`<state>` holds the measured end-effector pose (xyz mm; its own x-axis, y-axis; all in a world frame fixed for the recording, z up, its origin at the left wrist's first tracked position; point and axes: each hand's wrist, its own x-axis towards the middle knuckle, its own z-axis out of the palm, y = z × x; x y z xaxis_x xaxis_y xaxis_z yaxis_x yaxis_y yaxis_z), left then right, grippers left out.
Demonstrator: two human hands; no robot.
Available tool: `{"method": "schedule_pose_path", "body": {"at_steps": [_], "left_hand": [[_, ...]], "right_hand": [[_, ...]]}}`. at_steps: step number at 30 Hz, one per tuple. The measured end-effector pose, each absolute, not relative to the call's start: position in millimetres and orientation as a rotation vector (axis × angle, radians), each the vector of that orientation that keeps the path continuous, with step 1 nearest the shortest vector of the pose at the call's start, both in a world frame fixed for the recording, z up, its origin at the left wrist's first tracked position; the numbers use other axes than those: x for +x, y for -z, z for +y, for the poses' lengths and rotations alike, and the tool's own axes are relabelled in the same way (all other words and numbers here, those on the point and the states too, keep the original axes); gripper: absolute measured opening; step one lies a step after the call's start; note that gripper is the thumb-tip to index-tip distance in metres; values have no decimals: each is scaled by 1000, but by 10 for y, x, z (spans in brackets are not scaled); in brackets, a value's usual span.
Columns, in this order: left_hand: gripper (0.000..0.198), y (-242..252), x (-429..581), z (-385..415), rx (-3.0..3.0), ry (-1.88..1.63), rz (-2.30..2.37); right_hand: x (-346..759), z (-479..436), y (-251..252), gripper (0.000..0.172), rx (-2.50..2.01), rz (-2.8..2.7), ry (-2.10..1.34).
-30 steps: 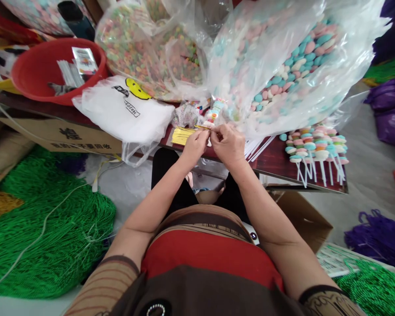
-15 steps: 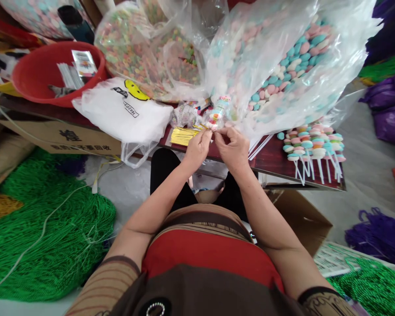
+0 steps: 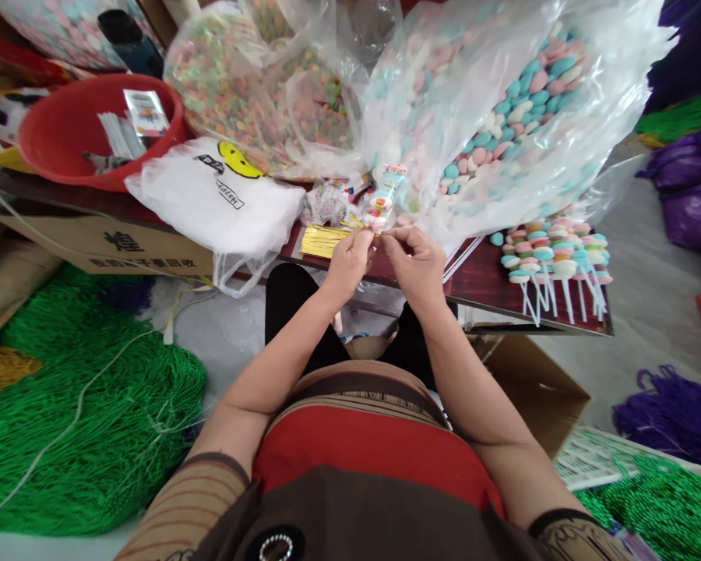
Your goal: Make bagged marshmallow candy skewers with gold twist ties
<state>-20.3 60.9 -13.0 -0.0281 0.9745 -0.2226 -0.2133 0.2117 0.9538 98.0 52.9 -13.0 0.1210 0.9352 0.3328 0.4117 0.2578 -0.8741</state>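
A wrapped candy skewer (image 3: 384, 199), with pastel sweets in a clear bag, points away from me at the table edge. My left hand (image 3: 350, 265) pinches it at its near end. A yellow twist tie (image 3: 357, 224) crosses that end and sticks out past my left fingertips. My right hand (image 3: 414, 263) is closed, its thumb and forefinger on the tie's other end; the fingertips partly hide it. Just left of my hands lies a bundle of yellow twist ties (image 3: 322, 241). Crumpled printed clear wrappers (image 3: 325, 204) are behind the bundle.
Finished candy skewers (image 3: 552, 253) are piled at the table's right end, near white sticks (image 3: 463, 259). Big clear bags of pastel candies (image 3: 519, 117) and small colourful sweets (image 3: 234, 86) stand behind. A white plastic bag (image 3: 210, 210) and red basin (image 3: 40, 140) are left.
My right fingers have shifted slightly at the skewer's near end, and the yellow tie now shows between both hands. The wrapped skewer stays nearly in place.
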Motion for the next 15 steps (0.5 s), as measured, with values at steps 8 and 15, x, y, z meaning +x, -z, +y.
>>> {"method": "schedule_pose_path", "body": {"at_steps": [8, 15], "left_hand": [[32, -55, -267, 490, 805, -961, 852], [40, -171, -401, 426, 596, -524, 565]], "right_hand": [[1073, 541, 124, 38, -1052, -1105, -1291], [1289, 486, 90, 42, -895, -1152, -1643]]}}
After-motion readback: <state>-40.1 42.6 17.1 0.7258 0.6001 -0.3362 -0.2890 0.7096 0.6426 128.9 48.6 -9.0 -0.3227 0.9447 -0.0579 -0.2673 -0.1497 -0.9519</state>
